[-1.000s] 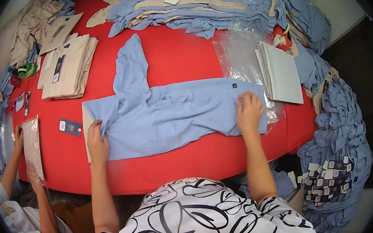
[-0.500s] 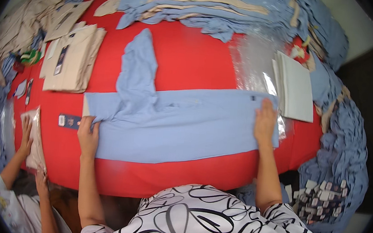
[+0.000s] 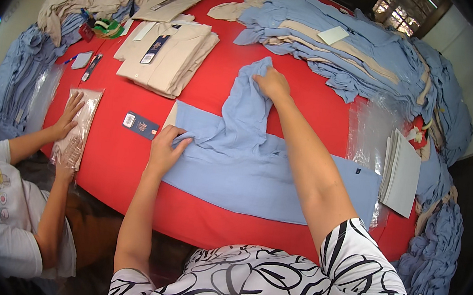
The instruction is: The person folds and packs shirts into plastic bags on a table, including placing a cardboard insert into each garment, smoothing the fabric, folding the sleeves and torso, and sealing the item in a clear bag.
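Observation:
A light blue shirt (image 3: 279, 177) lies folded into a long strip across the red-covered table, with one sleeve (image 3: 243, 102) sticking out toward the far side. My right hand (image 3: 273, 84) is closed on the far end of that sleeve. At the strip's left end, my left hand (image 3: 165, 151) pinches the fabric between thumb and fingers. A pale piece of board or paper (image 3: 171, 115) peeks out from under that end. Just left of it lies a navy and white hang tag (image 3: 140, 126).
Folded beige shirts (image 3: 165, 61) are stacked at far left. Blue shirts (image 3: 336, 55) are heaped at the back. To the right are clear plastic bags (image 3: 372, 132) and grey-white boards (image 3: 401, 177). At left, a co-worker's hands (image 3: 68, 117) press a beige garment in plastic (image 3: 84, 124).
My right hand has left the strip's right end, reached to the far side and taken the sleeve's end. My left hand stays at the left end. The view has turned.

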The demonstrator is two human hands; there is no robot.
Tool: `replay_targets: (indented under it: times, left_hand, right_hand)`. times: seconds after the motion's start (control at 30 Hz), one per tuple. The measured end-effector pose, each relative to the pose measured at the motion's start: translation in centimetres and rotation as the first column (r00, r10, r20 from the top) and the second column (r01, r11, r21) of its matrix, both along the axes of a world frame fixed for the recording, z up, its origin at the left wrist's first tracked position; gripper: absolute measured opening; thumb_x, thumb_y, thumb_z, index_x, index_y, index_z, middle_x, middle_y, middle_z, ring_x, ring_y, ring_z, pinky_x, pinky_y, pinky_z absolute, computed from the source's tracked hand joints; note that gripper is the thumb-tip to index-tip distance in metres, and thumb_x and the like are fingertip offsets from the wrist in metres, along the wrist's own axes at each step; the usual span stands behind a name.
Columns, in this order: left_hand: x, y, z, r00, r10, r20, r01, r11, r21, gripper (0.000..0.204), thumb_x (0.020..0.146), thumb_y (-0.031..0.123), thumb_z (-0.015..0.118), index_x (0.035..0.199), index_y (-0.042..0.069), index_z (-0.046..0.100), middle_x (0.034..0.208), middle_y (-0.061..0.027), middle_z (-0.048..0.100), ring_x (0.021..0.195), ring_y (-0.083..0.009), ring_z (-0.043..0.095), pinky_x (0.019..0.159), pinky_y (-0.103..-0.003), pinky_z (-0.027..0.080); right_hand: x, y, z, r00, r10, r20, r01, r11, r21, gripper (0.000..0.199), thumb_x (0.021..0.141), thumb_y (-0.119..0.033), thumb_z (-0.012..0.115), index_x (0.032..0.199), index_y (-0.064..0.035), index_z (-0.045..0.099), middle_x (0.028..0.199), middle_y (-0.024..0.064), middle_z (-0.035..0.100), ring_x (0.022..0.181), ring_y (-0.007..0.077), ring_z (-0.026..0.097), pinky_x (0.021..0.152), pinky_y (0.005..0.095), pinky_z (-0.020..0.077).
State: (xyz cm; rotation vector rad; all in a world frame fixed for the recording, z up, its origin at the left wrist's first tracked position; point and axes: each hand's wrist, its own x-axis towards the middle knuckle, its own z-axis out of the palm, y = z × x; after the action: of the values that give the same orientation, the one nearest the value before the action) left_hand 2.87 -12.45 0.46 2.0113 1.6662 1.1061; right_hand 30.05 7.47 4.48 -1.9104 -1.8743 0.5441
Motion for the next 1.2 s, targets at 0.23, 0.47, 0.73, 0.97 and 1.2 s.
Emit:
replay_targets:
  times: [0.23,0.47,0.73,0.97,1.2]
  left_hand:
    - [-0.5,0.5,-0.9,0.987,0.143,-0.077,-0.144,0.990,-0.007,0.022,0.080,0.019,0.077,0.085,0.001,0.064,0.079,-0.0142,0.065,0.075,-0.0316,0.065,0.065,-0.039,0.049]
    - [0.4,1.9,-1.5,0.955,0.281,-0.096,-0.281,0.960,0.019,0.025,0.086,0.024,0.072,0.075,0.005,0.061,0.067,-0.0119,0.065,0.062,-0.0290,0.065,0.057,-0.038,0.047]
    - [0.5,1.2,-0.7,0.959,0.126,-0.254,-0.135,0.991,-0.017,0.015,0.083,0.011,0.067,0.097,0.009,0.064,0.089,-0.0121,0.070,0.073,-0.0284,0.067,0.060,-0.039,0.049]
    - [-0.2,1.7,-2.7,0.952,0.275,-0.137,-0.260,0.958,0.117,0.015,0.089,0.011,0.056,0.102,0.007,0.061,0.087,-0.0137,0.068,0.077,-0.0350,0.066,0.067,-0.045,0.050]
    - [-0.2,1.4,-2.6,0.964,0.191,-0.184,-0.184,0.981,0.058,0.017,0.088,0.008,0.058,0.105,0.005,0.062,0.082,-0.0144,0.067,0.074,-0.0313,0.065,0.066,-0.041,0.049]
  right_hand:
    - [-3.2,-16.1,8.2,0.595,0.771,-0.228,-0.726,0.637,0.261,0.023,0.085,-0.006,0.059,0.108,-0.0051,0.057,0.103,0.0132,0.063,0.109,0.0289,0.059,0.100,0.0470,0.0428]
    - [5.4,-21.9,-0.8,0.729,0.664,-0.169,-0.618,0.743,0.256,0.032,0.080,0.002,0.058,0.105,-0.0125,0.071,0.139,0.0134,0.049,0.129,0.0380,0.044,0.112,0.0457,0.0325]
    - [3.9,-28.2,0.0,0.911,0.409,-0.055,-0.409,0.912,0.015,0.031,0.086,-0.016,0.069,0.110,0.0003,0.058,0.102,0.0172,0.061,0.094,0.0352,0.058,0.082,0.0438,0.0475]
    - [4.0,-25.6,-0.6,0.949,0.217,-0.230,-0.201,0.976,0.088,0.026,0.088,-0.011,0.068,0.110,-0.0001,0.056,0.107,0.0214,0.062,0.091,0.0380,0.062,0.076,0.0429,0.0505]
    - [5.5,-26.6,-1.3,0.859,0.113,-0.500,-0.061,0.991,0.119,0.033,0.091,-0.015,0.066,0.120,-0.0031,0.058,0.120,0.0148,0.062,0.102,0.0330,0.062,0.086,0.0415,0.0506]
